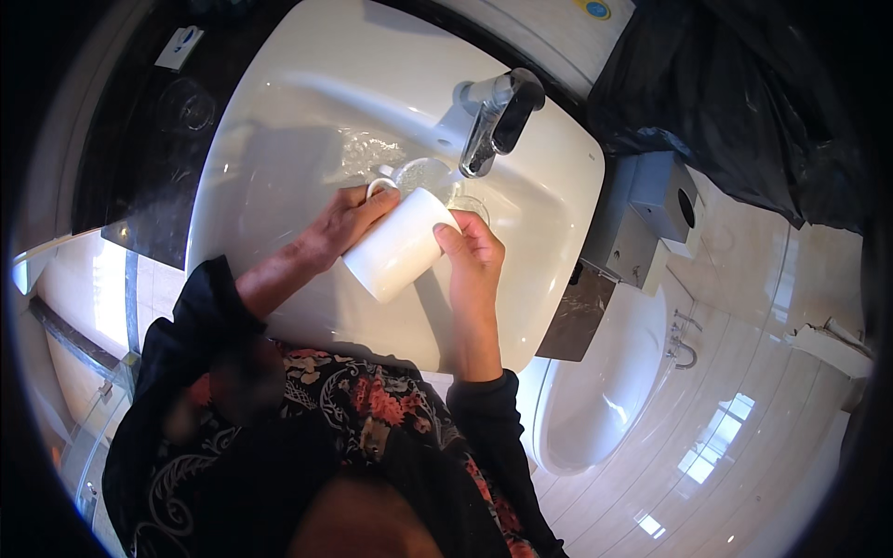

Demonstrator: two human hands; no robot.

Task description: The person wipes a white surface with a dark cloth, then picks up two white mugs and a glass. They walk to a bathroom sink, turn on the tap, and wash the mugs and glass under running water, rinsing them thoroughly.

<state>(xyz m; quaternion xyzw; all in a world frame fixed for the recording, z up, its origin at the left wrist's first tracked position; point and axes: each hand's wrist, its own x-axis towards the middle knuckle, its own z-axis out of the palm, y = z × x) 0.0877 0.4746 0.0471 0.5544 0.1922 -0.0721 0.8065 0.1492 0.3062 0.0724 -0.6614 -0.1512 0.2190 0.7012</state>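
A plain white mug [399, 244] is tilted on its side above the basin, held between both hands. My left hand [352, 222] grips it at its handle [381, 185]. My right hand [476, 244] pinches the mug near its rim, thumb on the outer wall; the fingers inside are partly hidden. Beneath it in the white washbasin [279, 202] sits a second white cup [386, 169] that appears to hold water, partly covered by the first. Beside that, a clear glass [474, 204] shows behind my right fingers. The chrome faucet [488, 125] points down over them, and water ripples nearby.
On the dark stone counter [125, 146] at left are a clear glass [187, 108] and a small white packet [179, 47]. A black plastic sheet or bag [725, 91] hangs at upper right, above a grey metal box [663, 195]. Farther right stands a white bathtub [607, 390].
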